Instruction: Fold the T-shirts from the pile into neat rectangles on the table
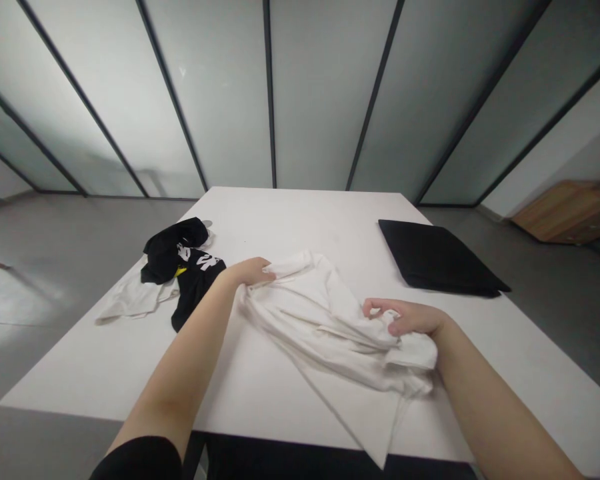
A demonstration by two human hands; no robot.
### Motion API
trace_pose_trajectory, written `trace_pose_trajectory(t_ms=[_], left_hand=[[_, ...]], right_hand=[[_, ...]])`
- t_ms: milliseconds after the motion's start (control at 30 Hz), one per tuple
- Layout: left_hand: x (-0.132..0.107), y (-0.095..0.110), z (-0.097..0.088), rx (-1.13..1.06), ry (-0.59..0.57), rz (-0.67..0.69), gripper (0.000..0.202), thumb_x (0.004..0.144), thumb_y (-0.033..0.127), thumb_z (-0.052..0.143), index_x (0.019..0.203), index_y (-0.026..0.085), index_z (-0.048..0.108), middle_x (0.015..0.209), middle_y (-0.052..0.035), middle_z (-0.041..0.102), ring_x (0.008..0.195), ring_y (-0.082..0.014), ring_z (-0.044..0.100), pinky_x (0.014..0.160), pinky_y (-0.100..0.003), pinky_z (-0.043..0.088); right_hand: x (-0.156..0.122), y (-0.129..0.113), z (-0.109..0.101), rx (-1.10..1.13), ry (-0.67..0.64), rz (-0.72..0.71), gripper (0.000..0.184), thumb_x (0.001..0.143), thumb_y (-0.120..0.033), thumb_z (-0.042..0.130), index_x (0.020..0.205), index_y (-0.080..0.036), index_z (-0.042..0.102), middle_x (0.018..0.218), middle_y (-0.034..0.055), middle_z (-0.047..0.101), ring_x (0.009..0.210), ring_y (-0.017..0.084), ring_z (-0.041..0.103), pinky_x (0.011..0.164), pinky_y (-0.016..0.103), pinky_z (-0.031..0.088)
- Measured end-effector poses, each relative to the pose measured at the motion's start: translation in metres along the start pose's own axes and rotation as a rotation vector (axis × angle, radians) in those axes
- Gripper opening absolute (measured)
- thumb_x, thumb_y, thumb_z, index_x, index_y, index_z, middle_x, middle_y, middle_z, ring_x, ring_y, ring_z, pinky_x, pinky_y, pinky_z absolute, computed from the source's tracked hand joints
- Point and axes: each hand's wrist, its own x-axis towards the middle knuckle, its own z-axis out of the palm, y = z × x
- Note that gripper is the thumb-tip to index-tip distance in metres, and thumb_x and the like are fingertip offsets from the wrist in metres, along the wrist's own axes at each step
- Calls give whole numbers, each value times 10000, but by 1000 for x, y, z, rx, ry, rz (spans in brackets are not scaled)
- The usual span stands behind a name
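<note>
White cloth (320,300): one piece, soft, matte and thin, bunched into loose ridges; it lay partly lifted over the near middle of the bench (300,217).
Long axis of the white cloth: slanted from the bench's middle toward its near right, most folds running the same way; one pointed corner aimed at the near edge and hung just past it. Which end was the top could not be told.
Left grip (250,272): closed on the cloth's far left end, above the bench's middle.
Right grip (414,317): thumb and bent forefinger holding gathered fabric at the other end, above the bench's near right part.
Black piece (437,259): one, flat, smooth, four-sided, on the bench's right side.
Heap (167,253): one, crumpled, on the bench's left side; black fabric with two patches of white print and a yellow spot, pale fabric (135,298) at its near left. How many garments it held could not be told.
Glass panels (310,93): frosted, dark-framed, beyond the bench's far edge.
</note>
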Motion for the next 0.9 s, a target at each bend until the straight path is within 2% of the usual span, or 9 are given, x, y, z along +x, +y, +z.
trace_pose_trajectory(t_ms=[33,100,200,267,333,433,567,733,900], left_hand=[[-3,-9,-10,-95,-93,6,381,733,479,822,1017,225,812,1078,-94,834,1036,-315,765,869,-322,569],[-9,-27,-29,-314,-93,-1,430,746,555,799,1010,216,811,1023,-82,835,980,-308,759,813,-320,576],[-11,-45,-44,-469,296,-108,500,887,605,644,1078,161,768,971,-95,808,906,-282,739,757,-325,573],[-6,-47,-44,-397,568,-219,485,949,524,590,1226,141,703,996,-102,784,903,-260,731,781,-326,569],[0,-39,-37,-261,664,-273,537,948,430,624,1404,147,598,1118,-129,759,1003,-268,730,889,-355,566],[4,-14,-15,-35,599,-238,686,924,399,696,1545,197,487,1376,-201,658,1288,-352,638,1082,-463,498],[-2,23,25,214,519,-214,665,920,450,735,1529,273,534,1601,-231,470,1469,-447,447,1139,-583,431],[-1,33,53,256,363,-181,470,992,474,629,1360,184,672,1377,-246,607,1369,-443,512,1104,-588,443],[9,24,55,150,293,116,442,857,309,732,1271,154,733,1252,-186,675,1268,-363,608,1165,-486,436]], right_hand=[[-5,3,-8,18,87,2,747,597,-661,907,1152,-215,680,950,35,708,788,227,648,651,288,502],[-11,11,-26,98,423,-59,728,637,-615,874,1226,-237,674,979,53,731,799,261,685,668,330,538],[-2,25,-48,327,1128,-309,697,705,-526,819,1323,-278,615,969,36,711,783,242,682,681,358,565],[13,34,-53,456,1372,-446,784,695,-452,831,1412,-326,540,977,3,691,808,216,683,713,354,589],[32,42,-50,474,1349,-462,870,677,-420,855,1463,-381,485,974,-27,678,841,206,698,753,359,620],[55,50,-33,296,1153,-342,897,765,-499,828,1556,-400,416,1046,10,717,910,231,734,782,391,646],[68,48,-9,-31,998,-263,951,890,-562,734,1692,-340,273,1227,105,750,963,250,732,794,390,632],[68,32,11,-409,805,-246,726,954,-514,660,1614,-245,522,1085,79,749,834,220,675,790,374,593],[75,21,24,-760,650,-267,520,934,-441,699,1427,-278,729,1082,92,778,972,294,704,915,435,558]])
